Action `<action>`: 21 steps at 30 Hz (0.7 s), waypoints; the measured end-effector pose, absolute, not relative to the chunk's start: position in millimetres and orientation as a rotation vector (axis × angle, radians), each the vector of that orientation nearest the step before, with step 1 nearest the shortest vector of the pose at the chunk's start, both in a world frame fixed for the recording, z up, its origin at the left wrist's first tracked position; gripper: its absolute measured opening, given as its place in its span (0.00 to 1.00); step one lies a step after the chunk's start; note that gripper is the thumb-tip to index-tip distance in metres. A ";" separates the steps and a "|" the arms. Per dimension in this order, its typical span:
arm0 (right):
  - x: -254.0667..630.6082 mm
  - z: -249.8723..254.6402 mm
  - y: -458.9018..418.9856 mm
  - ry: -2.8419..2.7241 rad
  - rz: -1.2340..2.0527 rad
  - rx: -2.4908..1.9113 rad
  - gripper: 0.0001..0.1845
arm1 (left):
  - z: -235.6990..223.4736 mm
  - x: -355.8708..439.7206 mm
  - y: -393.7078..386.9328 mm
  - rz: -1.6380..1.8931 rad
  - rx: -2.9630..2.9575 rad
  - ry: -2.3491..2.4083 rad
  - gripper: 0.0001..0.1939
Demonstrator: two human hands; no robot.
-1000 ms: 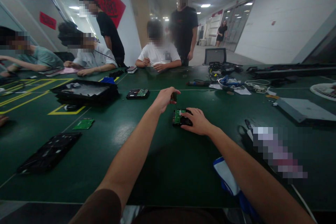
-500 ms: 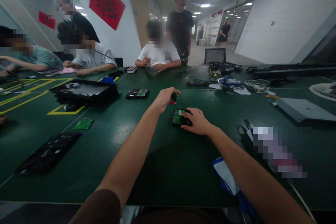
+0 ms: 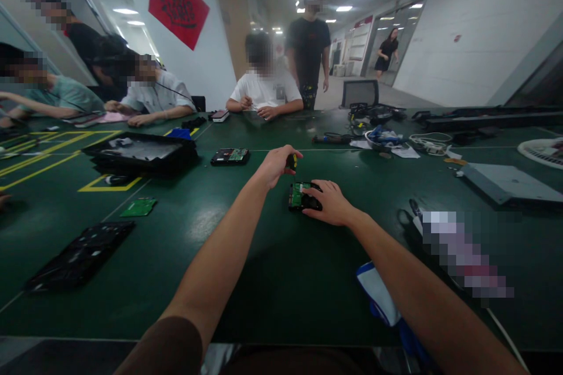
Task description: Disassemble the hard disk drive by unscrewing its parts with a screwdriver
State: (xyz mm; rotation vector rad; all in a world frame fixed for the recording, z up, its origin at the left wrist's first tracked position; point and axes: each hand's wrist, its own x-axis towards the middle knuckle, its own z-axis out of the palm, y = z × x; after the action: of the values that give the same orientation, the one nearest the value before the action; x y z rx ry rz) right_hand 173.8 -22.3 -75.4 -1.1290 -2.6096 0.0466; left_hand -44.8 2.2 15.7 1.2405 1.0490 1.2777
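My left hand (image 3: 280, 165) is closed around the black-and-yellow handle of a small screwdriver (image 3: 294, 160). Its thin shaft points down to the far-left part of a hard drive (image 3: 295, 198), whose green circuit board faces up. My right hand (image 3: 328, 202) grips that drive from the right and presses it to the table, covering its right half. Another hard drive (image 3: 230, 156) lies farther back on the left. A loose green circuit board (image 3: 139, 207) and a black drive-like casing (image 3: 81, 255) rest at the left.
A black tray (image 3: 141, 152) stands back left on the green table (image 3: 264, 281). At right are a grey metal box (image 3: 512, 181), tangled cables (image 3: 382, 137) and a blurred-out item with a cable (image 3: 497, 322). A blue-white cloth (image 3: 379, 293) lies under my right forearm. Several people are across the table.
The screwdriver handle has turned slightly in my left hand, showing more yellow. My right hand and the drive stay put. Behind, one standing person has moved left and a distant person has walked right.
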 end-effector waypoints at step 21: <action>173.3 -76.3 -22.3 -2.610 0.031 -1.121 0.36 | 15.7 -39.8 -0.8 1.195 1.061 0.921 0.11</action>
State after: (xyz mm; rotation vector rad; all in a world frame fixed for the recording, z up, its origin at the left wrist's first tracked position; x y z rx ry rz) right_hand 173.3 -22.3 -76.3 -1.1208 -2.6103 0.0305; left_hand -39.8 -0.8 15.7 1.0614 0.9206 1.1955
